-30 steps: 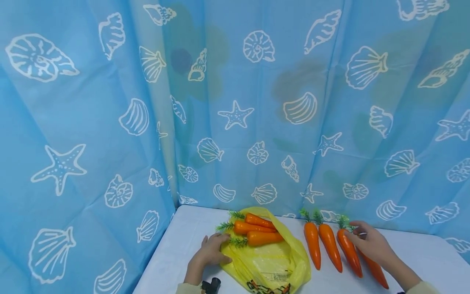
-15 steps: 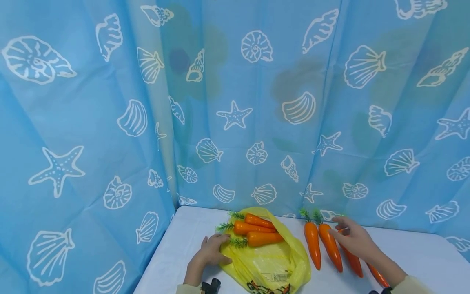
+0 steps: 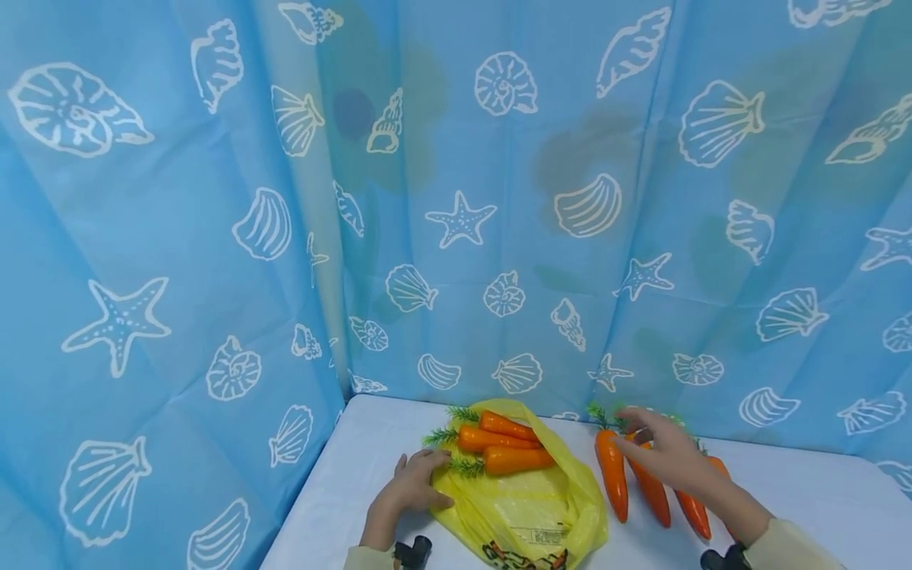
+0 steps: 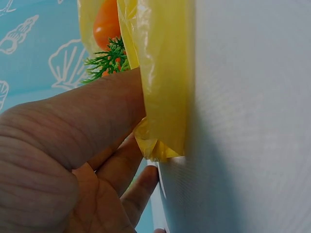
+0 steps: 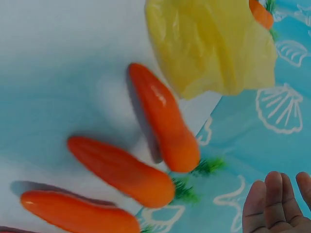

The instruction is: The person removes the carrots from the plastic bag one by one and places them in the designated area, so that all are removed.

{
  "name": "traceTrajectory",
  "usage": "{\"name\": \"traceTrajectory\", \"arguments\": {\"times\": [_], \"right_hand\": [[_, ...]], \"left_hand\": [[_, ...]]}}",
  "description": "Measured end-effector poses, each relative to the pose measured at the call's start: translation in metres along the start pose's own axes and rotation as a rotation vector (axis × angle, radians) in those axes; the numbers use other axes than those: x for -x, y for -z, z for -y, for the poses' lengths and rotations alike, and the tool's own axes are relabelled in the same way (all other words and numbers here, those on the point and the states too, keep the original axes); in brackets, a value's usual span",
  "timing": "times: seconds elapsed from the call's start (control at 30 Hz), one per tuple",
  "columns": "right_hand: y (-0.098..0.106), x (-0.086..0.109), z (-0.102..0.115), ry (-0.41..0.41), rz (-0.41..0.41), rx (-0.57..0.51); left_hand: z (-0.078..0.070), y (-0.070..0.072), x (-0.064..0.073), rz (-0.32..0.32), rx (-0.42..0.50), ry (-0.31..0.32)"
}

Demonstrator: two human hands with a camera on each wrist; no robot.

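My left hand [image 3: 416, 484] rests at the left edge of a yellow plastic bag [image 3: 527, 507], fingers relaxed; in the left wrist view the plastic [image 4: 165, 73] hides the thumb's tip. Lying in the bag's mouth are 3 orange toy carrots [image 3: 516, 461] with green leafy tops. My right hand [image 3: 670, 455] hovers over the upper ends of several more carrots laid side by side. It is nearest the leftmost carrot [image 3: 611, 475] and the second carrot [image 3: 653, 497]. In the right wrist view its fingers [image 5: 274, 201] hold nothing, apart from the carrots.
A white-covered table [image 3: 328, 491] carries everything. Behind it and to the left hangs a blue curtain [image 3: 427, 332] with white shell prints. A dark wrist camera mount [image 3: 413, 550] sits at the left wrist, another mount [image 3: 723, 558] at the right.
My right hand has moved left over the row of carrots, from the third one toward the leftmost ones. The left hand, bag and carrots stay in place; the head view shifts slightly.
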State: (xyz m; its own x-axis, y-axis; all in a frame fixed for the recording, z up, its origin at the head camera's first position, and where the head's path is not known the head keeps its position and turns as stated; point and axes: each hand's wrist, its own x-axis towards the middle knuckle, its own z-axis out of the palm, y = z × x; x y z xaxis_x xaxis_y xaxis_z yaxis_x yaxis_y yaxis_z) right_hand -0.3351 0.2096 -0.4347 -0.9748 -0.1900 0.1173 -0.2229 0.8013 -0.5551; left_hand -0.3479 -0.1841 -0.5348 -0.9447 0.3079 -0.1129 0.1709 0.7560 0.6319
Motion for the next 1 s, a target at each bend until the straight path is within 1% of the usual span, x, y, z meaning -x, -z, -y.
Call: {"name": "traceTrajectory", "arguments": {"times": [0.1,0.27,0.43,0.5,0.63,0.77,1.0], "right_hand": [[-0.002,-0.004,0.010,0.044,0.012,0.007],[-0.003,-0.010,0.027,0.062,0.045,-0.051],[-0.008,-0.015,0.042,0.133,0.076,-0.098],[-0.012,-0.017,0.048,0.159,0.093,-0.109],[-0.021,-0.017,0.057,0.163,0.132,-0.139],[-0.033,-0.020,0.065,0.152,0.142,-0.166],[-0.050,-0.027,0.074,0.215,0.147,-0.216]], "left_hand": [[0.000,-0.001,0.000,0.002,0.014,0.012],[0.002,-0.003,-0.002,0.010,0.025,0.017],[0.002,-0.002,-0.003,0.006,0.010,0.012],[0.003,0.000,-0.003,0.003,0.004,0.004],[0.002,0.001,-0.001,0.005,0.001,-0.007],[0.002,0.000,-0.001,0.002,0.000,-0.007],[0.001,-0.001,-0.002,-0.005,-0.003,0.000]]}}
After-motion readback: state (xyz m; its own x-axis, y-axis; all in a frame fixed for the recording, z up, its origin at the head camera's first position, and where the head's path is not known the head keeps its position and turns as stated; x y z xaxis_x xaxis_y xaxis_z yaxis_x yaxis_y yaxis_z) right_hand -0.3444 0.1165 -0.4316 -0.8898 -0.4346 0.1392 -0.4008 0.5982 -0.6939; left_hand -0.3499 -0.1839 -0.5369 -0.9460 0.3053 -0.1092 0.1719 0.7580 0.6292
